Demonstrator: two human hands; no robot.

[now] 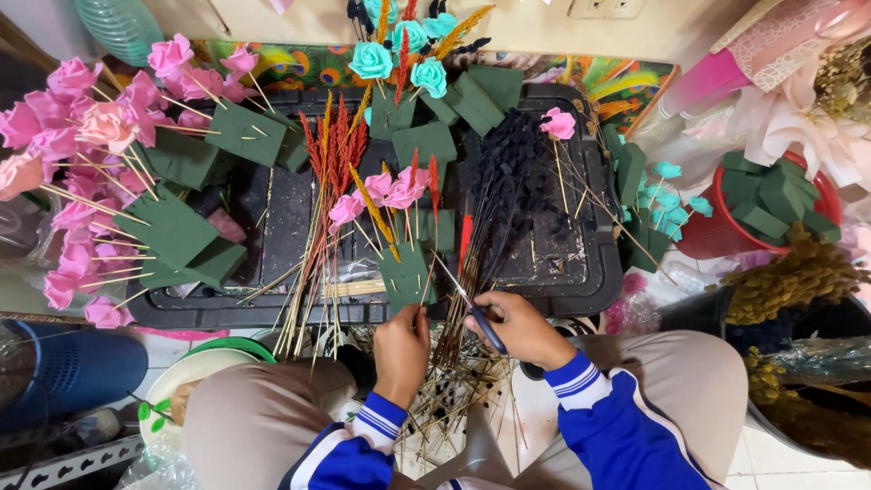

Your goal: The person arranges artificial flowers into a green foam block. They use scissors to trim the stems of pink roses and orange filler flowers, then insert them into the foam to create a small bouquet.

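My left hand (401,349) is closed around thin wooden sticks at the near edge of a black tray (581,290); the sticks run up to a small green foam block (406,277) with pink paper flowers (386,192) stuck in it. My right hand (519,328) grips a dark blue-handled tool (483,328), its thin tip pointing up-left toward the sticks. A bundle of dark dried stems (508,195) lies just right of the foam block. Cut stick pieces (454,399) litter the floor between my knees.
Green foam blocks with pink flowers (86,163) crowd the left. Teal paper flowers (399,50) stand at the back. A red bowl of foam blocks (771,204) and dried yellow stalks (798,277) sit at right. A blue container (63,367) is at lower left.
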